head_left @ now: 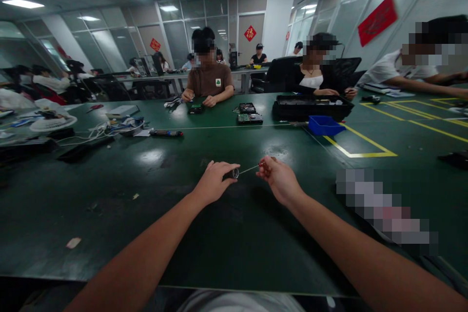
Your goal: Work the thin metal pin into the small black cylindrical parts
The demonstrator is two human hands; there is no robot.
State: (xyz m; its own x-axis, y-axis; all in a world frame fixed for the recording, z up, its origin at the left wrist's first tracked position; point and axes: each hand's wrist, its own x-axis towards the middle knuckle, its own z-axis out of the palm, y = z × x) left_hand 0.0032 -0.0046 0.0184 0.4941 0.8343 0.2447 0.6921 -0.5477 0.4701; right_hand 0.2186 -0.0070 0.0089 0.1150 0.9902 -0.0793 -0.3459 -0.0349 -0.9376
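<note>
Both my arms reach out over the dark green table (183,234). My left hand (214,183) is closed around a small round object (236,173) with a shiny end. My right hand (278,178) is closed in a pinch on a thin screwdriver (250,169) with a reddish handle. The screwdriver's metal shaft runs left, and its tip meets the small round object. The two hands are a few centimetres apart, just above the table top.
Across the table sit a black tray (310,106), a blue bin (323,125), circuit boards (249,118) and a black remote-like bar (166,133). Cables and clutter (109,129) lie at the left. Yellow tape lines (360,154) mark the right. Several people sit opposite.
</note>
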